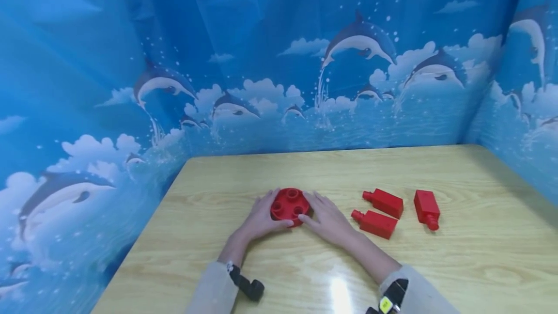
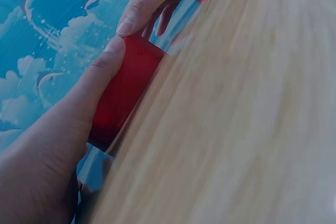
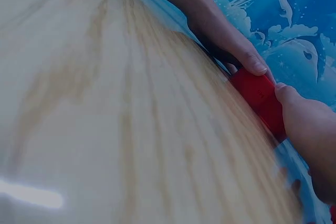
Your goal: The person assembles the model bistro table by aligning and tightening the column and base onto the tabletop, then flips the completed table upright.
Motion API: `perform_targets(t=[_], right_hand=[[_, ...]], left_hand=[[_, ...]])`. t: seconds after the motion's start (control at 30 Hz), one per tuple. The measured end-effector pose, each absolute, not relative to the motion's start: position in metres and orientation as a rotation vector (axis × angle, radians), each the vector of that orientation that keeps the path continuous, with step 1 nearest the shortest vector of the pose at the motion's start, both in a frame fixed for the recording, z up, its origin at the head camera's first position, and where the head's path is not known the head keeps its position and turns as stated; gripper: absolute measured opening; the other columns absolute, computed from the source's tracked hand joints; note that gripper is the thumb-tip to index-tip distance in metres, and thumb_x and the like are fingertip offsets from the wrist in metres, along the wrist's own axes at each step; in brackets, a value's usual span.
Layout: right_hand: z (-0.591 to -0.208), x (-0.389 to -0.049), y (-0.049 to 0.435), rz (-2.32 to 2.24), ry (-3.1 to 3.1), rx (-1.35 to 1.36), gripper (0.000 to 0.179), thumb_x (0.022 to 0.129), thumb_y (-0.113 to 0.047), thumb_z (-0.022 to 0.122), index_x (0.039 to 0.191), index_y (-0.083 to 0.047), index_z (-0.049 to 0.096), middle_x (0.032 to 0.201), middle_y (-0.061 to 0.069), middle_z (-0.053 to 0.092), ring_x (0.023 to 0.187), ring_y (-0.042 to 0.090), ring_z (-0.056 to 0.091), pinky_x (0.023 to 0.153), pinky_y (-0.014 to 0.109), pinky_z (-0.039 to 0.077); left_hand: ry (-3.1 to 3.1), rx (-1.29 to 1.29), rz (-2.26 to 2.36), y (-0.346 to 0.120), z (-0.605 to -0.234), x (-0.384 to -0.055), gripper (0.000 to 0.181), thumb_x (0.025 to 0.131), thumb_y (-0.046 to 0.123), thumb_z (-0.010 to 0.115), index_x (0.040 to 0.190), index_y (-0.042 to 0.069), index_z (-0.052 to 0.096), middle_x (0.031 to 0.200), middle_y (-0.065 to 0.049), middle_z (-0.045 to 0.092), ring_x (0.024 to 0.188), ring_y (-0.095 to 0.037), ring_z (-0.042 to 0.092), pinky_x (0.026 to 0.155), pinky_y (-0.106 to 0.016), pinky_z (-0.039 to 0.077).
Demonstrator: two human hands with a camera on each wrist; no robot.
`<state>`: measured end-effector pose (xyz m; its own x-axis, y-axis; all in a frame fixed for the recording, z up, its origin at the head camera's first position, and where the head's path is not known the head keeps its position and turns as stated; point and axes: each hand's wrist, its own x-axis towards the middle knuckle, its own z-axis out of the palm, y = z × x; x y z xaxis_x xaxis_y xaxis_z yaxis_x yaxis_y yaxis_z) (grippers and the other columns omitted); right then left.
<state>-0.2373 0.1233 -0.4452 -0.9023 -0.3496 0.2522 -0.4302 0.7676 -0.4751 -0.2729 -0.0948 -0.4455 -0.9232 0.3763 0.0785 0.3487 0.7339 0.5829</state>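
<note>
A red round disc (image 1: 289, 204) with a raised rim and several round sockets lies on the table, its sockets facing up. From the left side my left hand (image 1: 261, 218) grips it, thumb along the near edge and fingers reaching round the far side. My right hand (image 1: 329, 222) holds the opposite side, its thumb over the near right rim. In the left wrist view the smooth red side of the disc (image 2: 128, 90) shows between both thumbs. The right wrist view shows the same side of the disc (image 3: 261, 98), with the table surface just below it.
Right of my hands lie three red blocks with knobbed ends: an upper one (image 1: 387, 202), a lower one (image 1: 378, 224) and one farther right (image 1: 426, 206). Wood-grain table (image 1: 479, 256); a blue dolphin-print curtain (image 1: 270, 71) hangs behind and beside it.
</note>
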Motion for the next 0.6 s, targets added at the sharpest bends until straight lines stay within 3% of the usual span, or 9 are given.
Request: perform_targets(t=[0.23, 0.6], right_hand=[[-0.442, -0.231, 0.138, 0.813, -2.848, 0.582, 0.073, 0.09, -0.056, 0.044, 0.145, -0.012, 0.027, 0.145, 0.012, 0.03, 0.133, 0.032, 0.022, 0.101, 0.056, 0.025], [-0.441, -0.228, 0.143, 0.868, -2.843, 0.58, 0.074, 0.089, -0.056, 0.047, 0.145, -0.012, 0.027, 0.146, 0.011, 0.03, 0.133, 0.03, 0.022, 0.1, 0.054, 0.028]], left_hand=[[2.87, 0.643, 0.934, -0.078, -0.447, -0.275, 0.105, 0.065, 0.068, 0.066, 0.146, 0.016, 0.023, 0.146, -0.004, 0.028, 0.135, -0.023, 0.016, 0.109, -0.041, 0.005], [2.868, 0.664, 0.95, -0.073, -0.449, -0.274, 0.108, 0.063, 0.07, 0.066, 0.146, 0.017, 0.023, 0.146, -0.004, 0.029, 0.135, -0.025, 0.017, 0.108, -0.044, 0.007]])
